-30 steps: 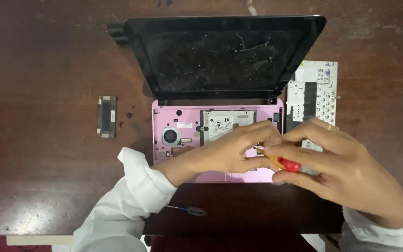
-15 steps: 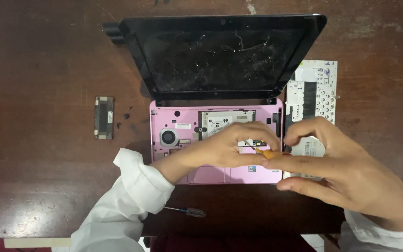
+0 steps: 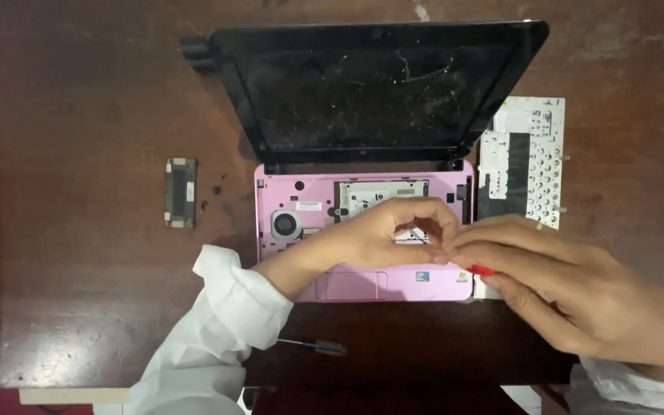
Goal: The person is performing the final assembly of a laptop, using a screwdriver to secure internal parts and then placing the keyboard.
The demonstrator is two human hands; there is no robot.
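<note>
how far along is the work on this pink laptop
Done: the white keyboard panel is out and lies right of the pink laptop, whose fan and metal plates are exposed; a small dark cover sits to its left. In hand: both hands, left hand and right hand, meet over the open base, the right holding a red-handled screwdriver. Left: the pink base shell and black screen remain attached.

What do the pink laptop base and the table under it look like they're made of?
The pink laptop base looks like moulded plastic with a smooth, slightly glossy finish: even colour, rounded corners, sharp cut-outs. The table looks like dark brown wood, or a wood veneer, worn and scuffed, with pale patches and a dull sheen; which of the two cannot be told from above.
</note>
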